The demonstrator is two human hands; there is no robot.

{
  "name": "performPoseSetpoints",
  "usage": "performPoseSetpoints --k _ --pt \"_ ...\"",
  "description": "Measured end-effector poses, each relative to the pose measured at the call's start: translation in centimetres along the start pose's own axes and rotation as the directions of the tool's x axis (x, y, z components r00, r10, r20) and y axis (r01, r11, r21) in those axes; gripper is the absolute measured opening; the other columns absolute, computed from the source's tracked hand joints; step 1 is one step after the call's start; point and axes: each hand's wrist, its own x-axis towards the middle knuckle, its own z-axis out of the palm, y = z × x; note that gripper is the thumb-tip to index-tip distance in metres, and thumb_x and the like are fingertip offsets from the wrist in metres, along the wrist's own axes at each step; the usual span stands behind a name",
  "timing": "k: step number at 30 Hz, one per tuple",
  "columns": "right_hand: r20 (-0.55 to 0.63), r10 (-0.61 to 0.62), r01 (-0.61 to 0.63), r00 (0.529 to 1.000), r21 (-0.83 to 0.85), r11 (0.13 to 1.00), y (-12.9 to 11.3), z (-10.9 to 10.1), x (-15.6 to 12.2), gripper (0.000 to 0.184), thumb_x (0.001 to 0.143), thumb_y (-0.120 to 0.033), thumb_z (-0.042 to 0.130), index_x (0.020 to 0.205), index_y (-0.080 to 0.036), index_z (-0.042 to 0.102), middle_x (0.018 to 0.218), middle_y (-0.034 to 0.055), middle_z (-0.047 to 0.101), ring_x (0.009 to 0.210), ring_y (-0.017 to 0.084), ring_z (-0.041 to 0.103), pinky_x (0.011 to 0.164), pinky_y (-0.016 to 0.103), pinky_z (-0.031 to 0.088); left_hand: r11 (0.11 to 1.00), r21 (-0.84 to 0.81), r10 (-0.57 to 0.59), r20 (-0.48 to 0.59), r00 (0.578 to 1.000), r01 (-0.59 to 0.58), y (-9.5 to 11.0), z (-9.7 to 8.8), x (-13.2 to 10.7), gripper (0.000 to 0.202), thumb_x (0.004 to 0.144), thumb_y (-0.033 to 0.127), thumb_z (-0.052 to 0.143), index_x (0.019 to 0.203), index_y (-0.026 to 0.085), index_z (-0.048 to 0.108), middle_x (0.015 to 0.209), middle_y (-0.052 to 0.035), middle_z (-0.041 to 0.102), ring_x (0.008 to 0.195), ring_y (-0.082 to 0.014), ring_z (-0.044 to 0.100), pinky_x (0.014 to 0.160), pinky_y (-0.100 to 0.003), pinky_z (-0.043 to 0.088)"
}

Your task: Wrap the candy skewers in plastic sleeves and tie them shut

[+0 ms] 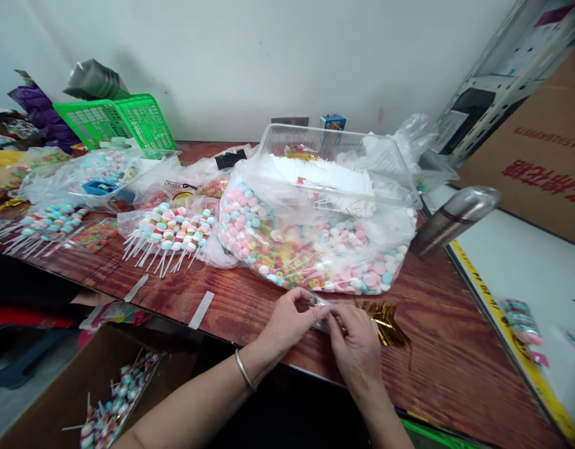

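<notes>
My left hand (287, 321), with a silver bangle at the wrist, pinches one side of a small clear plastic wrapper (321, 313) near the table's front edge. Thumb and fingers of my right hand (358, 349) close on the other side of that wrapper. Both hands nearly touch, and whatever is inside the plastic is mostly hidden by my fingers. Just right of my right hand lies a bunch of gold foil twist ties (385, 324). Directly beyond my hands a large clear bag (362, 265) holds pink, blue and white marshmallows and ring gummies.
A clear plastic tray (404, 178) of white sticks rests on the bag. Marshmallow skewers (175, 231) lie to the left. A steel thermos (456, 215) stands at right. Below left, a cardboard box (48, 399) contains wrapped skewers. A green basket (147, 121) sits at the back.
</notes>
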Motion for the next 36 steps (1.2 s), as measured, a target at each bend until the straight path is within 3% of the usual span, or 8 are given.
performPoseSetpoints --k 5,8,12,18,22,25,32,36 --pt "-0.071 0.066 -0.074 0.995 -0.127 0.989 0.2 1.0 -1.1 0.049 0.094 -0.051 0.041 0.118 -0.010 0.053 0.099 0.0152 0.067 0.086 0.028 0.061 0.077 0.040 0.041 0.987 0.093 0.137 -0.064 0.988 -0.131 -0.2 0.6 0.6 0.009 0.073 0.025 0.069 0.073 0.017 0.065 0.078 -0.0024 0.062 0.076 -0.0152 0.055 0.072 -0.027 0.043" --pt "-0.066 0.132 -0.140 0.989 -0.150 0.979 0.4 1.2 -1.4 0.054 0.091 -0.053 0.043 0.122 -0.009 0.050 0.097 0.0148 0.067 0.082 0.027 0.062 0.078 0.041 0.043 0.974 -0.222 0.045 -0.028 0.999 -0.050 -0.3 0.4 0.6 0.014 0.070 0.026 0.073 0.078 0.016 0.067 0.080 -0.0027 0.064 0.074 -0.0144 0.056 0.072 -0.027 0.044" --pt "-0.027 0.170 -0.172 0.985 -0.104 0.980 0.9 0.6 -1.2 0.053 0.086 -0.053 0.052 0.119 -0.012 0.051 0.091 0.0124 0.067 0.079 0.026 0.063 0.077 0.043 0.045 0.769 -0.635 -0.062 0.053 0.997 0.081 0.0 -0.4 0.8 0.013 0.068 0.023 0.075 0.072 0.015 0.064 0.085 -0.0046 0.068 0.082 -0.0161 0.062 0.079 -0.028 0.048" --pt "0.035 0.284 -0.285 0.958 0.196 0.938 -0.8 -2.5 -0.1 0.060 0.074 -0.046 0.066 0.124 -0.016 0.054 0.121 0.0157 0.061 0.111 0.031 0.057 0.094 0.048 0.044 0.656 -0.753 -0.061 0.018 0.998 0.053 1.5 -2.2 0.5 0.012 0.071 0.019 0.072 0.076 0.017 0.061 0.091 -0.0032 0.070 0.086 -0.0181 0.066 0.084 -0.033 0.051" --pt "0.322 0.462 -0.535 0.826 0.704 0.467 -3.9 -3.7 0.6 0.054 0.078 -0.048 0.065 0.124 -0.021 0.054 0.120 0.0126 0.065 0.106 0.026 0.062 0.088 0.042 0.050 0.717 -0.698 0.002 0.000 1.000 -0.001 2.4 -2.7 -0.4 0.015 0.072 0.025 0.072 0.078 0.017 0.061 0.096 -0.0036 0.069 0.091 -0.0194 0.066 0.085 -0.033 0.051" --pt "0.466 0.456 -0.587 0.758 0.793 0.163 -5.6 -3.0 0.9 0.041 0.076 -0.045 0.069 0.108 -0.020 0.061 0.105 0.0093 0.071 0.095 0.024 0.066 0.083 0.040 0.052 0.748 -0.662 0.061 0.013 0.998 -0.037 2.8 -2.9 -1.2 0.018 0.071 0.027 0.074 0.074 0.017 0.059 0.094 -0.0033 0.068 0.089 -0.0185 0.065 0.084 -0.033 0.050" --pt "0.269 0.539 -0.503 0.798 0.789 0.352 -6.0 -1.8 1.2 0.027 0.076 -0.039 0.073 0.093 -0.020 0.066 0.090 0.0042 0.072 0.080 0.018 0.065 0.079 0.035 0.051 0.824 -0.565 0.115 0.249 0.962 0.048 2.1 -2.9 -3.3 0.062 0.052 0.036 0.089 0.106 0.018 0.066 0.110 -0.0105 0.066 0.109 -0.0276 0.058 0.095 -0.040 0.043" --pt "0.309 0.466 -0.526 0.829 0.713 0.463 -6.4 -2.4 1.3 0.031 0.078 -0.042 0.070 0.099 -0.018 0.069 0.093 0.0068 0.073 0.083 0.021 0.065 0.078 0.035 0.051 0.843 -0.535 0.119 0.076 0.990 -0.060 2.1 -1.9 -3.9 0.041 0.068 0.035 0.079 0.104 0.017 0.068 0.104 -0.0093 0.069 0.102 -0.0237 0.061 0.095 -0.039 0.043"
